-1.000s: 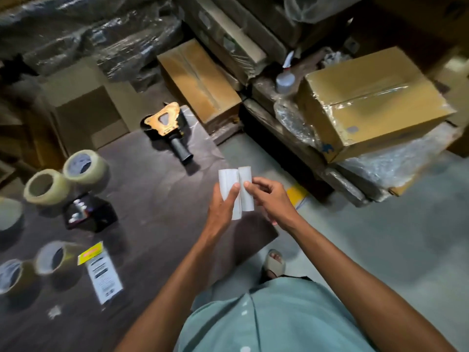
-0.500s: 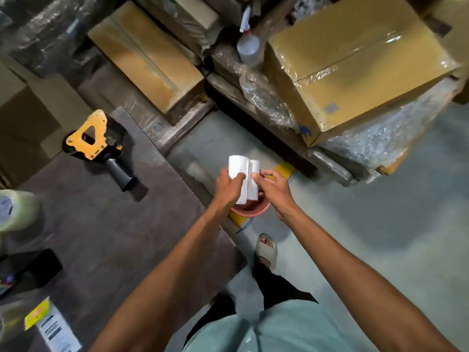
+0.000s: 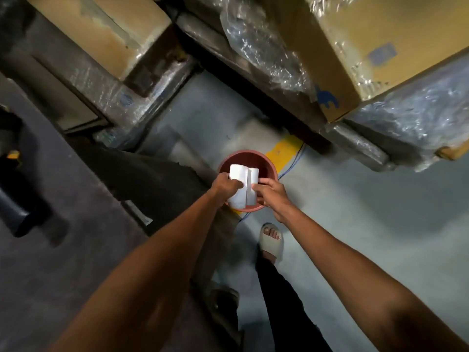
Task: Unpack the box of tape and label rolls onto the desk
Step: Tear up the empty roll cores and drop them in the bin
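Both arms extended; left hand (image 3: 226, 185) and right hand (image 3: 272, 192) pinch the white paper label rolls (image 3: 243, 185) above a round red plastic bucket (image 3: 266, 165).

A grey concrete floor (image 3: 355, 204) is occupying the right and centre of the view, carrying a yellow painted marking (image 3: 284, 151) and a thin blue cable (image 3: 294, 161) trailing across it. A dark-topped desk (image 3: 63, 250) is filling the lower left. Along the top, cardboard boxes are sitting stacked: a large taped carton (image 3: 375, 47) at upper right, a flatter carton (image 3: 106, 31) at upper left. Clear plastic wrap (image 3: 264, 54) is lying crumpled between them. Lighting is dim, glinting off the plastic.
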Demonstrator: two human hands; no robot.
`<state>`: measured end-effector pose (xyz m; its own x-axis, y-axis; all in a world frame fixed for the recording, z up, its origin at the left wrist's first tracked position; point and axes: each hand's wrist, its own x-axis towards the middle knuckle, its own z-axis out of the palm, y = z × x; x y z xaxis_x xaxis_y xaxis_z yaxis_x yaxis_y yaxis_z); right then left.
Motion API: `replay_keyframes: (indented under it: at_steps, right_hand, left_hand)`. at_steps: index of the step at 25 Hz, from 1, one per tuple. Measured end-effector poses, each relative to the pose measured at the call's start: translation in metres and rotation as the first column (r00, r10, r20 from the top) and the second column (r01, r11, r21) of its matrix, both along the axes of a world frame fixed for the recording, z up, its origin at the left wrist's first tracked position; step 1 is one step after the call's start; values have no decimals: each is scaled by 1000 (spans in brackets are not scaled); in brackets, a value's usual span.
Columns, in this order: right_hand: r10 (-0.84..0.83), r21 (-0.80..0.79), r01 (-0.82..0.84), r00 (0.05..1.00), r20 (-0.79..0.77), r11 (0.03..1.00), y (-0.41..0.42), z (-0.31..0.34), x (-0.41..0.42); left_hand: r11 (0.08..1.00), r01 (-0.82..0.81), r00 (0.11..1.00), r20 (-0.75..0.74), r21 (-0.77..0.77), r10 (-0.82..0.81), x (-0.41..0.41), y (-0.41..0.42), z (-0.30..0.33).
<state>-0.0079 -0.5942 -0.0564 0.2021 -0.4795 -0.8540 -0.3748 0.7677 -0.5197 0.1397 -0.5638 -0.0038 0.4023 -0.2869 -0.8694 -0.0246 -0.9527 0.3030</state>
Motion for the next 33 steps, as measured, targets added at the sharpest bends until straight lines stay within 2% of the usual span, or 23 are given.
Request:
replay_keyframes:
  at_steps: [7,10,14,16,18,20,25,29,33]
  right_hand:
    - [-44,74,50,996,-81,996,-3,-133,10]
    - [-70,97,81,991,-110,992,-3,-165,11]
    - [-60,101,74,989,-136,992,-4,-180,5]
    - [-61,105,76,989,-135,992,-4,-166,2]
    - [-70,108,85,989,-132,991,-4,-143,-1]
    - [-87,74,97,988,-126,992,-7,-116,-1]
    - [-48,-54,42,993,-111,998,-22,-24,15]
    - [46,-123,-56,995,-83,991,-23,54,26]
    - [120,-266,-132,991,-61,955,-8,133,41]
  left_hand:
    - [986,119,988,86,114,-129,-6,-18,-118]
    - [984,126,987,86,127,-138,-8,-19,-147]
    - [980,141,983,99,138,-155,-4,-13,-157]
    - [975,162,977,117,150,-180,0,-13,-147]
    - [966,219,970,74,140,-231,3,-17,-122]
    - [967,245,967,45,76,-249,9,-19,-98]
    - [930,366,922,141,-21,-360,16,-24,-1]
    - [882,465,872,210,-72,-442,17,-17,75]
    - [859,493,852,274,-135,-446,28,0,155]
